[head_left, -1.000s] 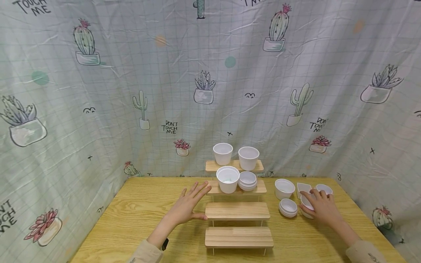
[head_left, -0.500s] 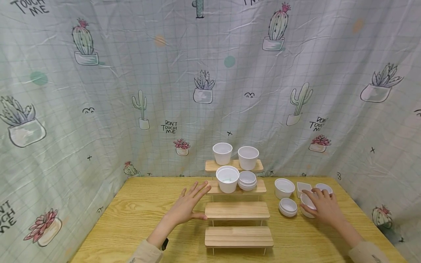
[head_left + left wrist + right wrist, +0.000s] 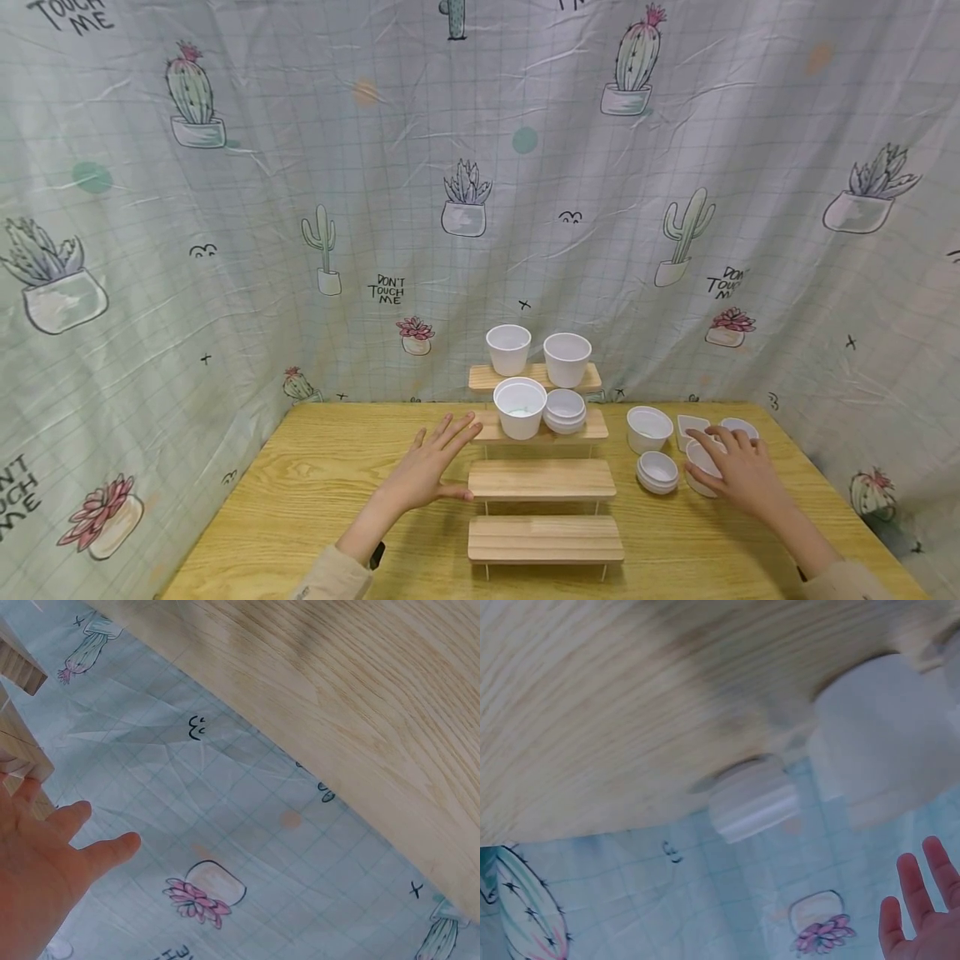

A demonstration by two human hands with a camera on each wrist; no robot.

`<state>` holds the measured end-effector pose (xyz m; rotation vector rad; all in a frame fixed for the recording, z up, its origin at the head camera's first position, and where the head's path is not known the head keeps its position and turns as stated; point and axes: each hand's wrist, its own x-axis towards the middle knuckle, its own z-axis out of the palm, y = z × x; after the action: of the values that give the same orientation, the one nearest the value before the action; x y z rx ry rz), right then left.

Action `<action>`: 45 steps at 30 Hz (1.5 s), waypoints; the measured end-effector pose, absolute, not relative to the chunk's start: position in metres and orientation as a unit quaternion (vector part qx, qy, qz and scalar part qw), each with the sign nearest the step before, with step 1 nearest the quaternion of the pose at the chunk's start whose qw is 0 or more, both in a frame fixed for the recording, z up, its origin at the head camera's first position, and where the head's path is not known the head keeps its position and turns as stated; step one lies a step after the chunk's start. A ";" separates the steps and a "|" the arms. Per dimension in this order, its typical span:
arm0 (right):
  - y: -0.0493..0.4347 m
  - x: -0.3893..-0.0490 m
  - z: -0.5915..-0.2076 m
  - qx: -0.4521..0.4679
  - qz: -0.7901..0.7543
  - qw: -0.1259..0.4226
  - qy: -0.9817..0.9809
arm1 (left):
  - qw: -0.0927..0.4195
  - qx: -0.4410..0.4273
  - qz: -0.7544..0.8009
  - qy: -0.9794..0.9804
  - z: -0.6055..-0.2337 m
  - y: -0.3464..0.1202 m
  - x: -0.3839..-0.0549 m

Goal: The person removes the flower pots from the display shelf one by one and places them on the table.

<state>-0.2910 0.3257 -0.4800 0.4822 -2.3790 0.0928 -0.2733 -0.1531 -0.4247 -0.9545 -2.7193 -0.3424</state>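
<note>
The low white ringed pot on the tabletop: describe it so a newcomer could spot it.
Find the pale wooden tiered stand. On the wooden table to its right, left of the right hand, sits the low white ringed pot. Its squat, stepped sides distinguish it from the taller white pot behind.

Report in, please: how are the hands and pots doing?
Left hand open, at the stand's left side. Right hand open over a pot, grip not evident. Neighboring pots crowd close.
</note>
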 end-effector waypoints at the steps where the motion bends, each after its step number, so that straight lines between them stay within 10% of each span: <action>1: 0.324 -0.290 -0.479 0.191 0.035 0.351 -0.916 | 0.120 -0.327 -0.117 -0.930 -0.425 -0.153 -0.273; 45: 0.240 -0.263 -0.417 0.341 0.056 0.413 -0.843 | 0.121 -0.325 -0.111 -0.931 -0.425 -0.153 -0.273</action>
<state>-0.2633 0.2404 -0.4169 0.8571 -2.1184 0.1407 -0.2730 -0.1530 -0.4251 -0.9488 -2.7191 -0.3239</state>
